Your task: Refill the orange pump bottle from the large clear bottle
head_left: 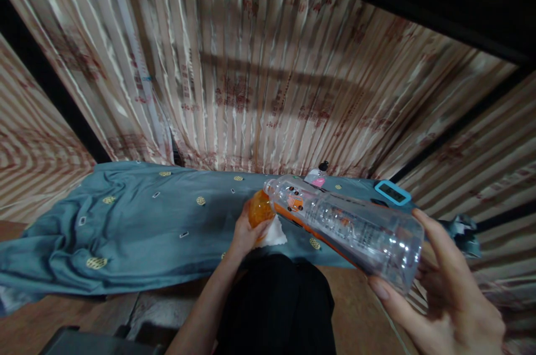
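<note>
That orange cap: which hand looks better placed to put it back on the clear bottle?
The left hand, probably. It already grips the orange cap with a white cloth, close beside the open neck of the clear bottle. The right hand is busy holding the bottle's base.

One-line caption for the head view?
Right hand holds a clear bottle; left hand grips an orange cap.

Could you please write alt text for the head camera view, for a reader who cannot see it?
The right hand holds a clear plastic bottle tilted on its side, while the left hand grips an orange cap with a white cloth over a blue sheet. Striped curtains hang behind.
</note>
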### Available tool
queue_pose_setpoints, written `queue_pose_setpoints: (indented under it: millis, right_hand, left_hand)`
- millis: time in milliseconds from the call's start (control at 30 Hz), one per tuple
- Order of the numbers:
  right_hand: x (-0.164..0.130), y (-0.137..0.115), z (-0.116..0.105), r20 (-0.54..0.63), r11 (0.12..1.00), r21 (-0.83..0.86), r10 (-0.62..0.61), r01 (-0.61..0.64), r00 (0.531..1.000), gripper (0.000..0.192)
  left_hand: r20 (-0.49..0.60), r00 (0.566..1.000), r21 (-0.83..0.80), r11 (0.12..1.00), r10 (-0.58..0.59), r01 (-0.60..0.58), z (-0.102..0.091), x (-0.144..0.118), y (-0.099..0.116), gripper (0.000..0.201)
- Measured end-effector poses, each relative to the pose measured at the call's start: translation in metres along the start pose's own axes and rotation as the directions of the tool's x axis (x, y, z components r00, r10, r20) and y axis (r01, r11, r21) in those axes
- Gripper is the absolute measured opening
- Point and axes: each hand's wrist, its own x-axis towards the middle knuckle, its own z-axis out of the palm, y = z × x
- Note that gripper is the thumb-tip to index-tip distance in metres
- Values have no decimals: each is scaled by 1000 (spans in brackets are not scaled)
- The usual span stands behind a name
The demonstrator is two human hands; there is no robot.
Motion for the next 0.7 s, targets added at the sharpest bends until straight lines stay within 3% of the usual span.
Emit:
queue_pose_setpoints:
  millis: [700]
  right_hand:
    - [3, 1, 2, 16, 994, 105, 16, -17, 1000, 86]
  left_hand:
    - [-21, 1000, 15, 1000, -15, 15, -1, 0, 1, 68]
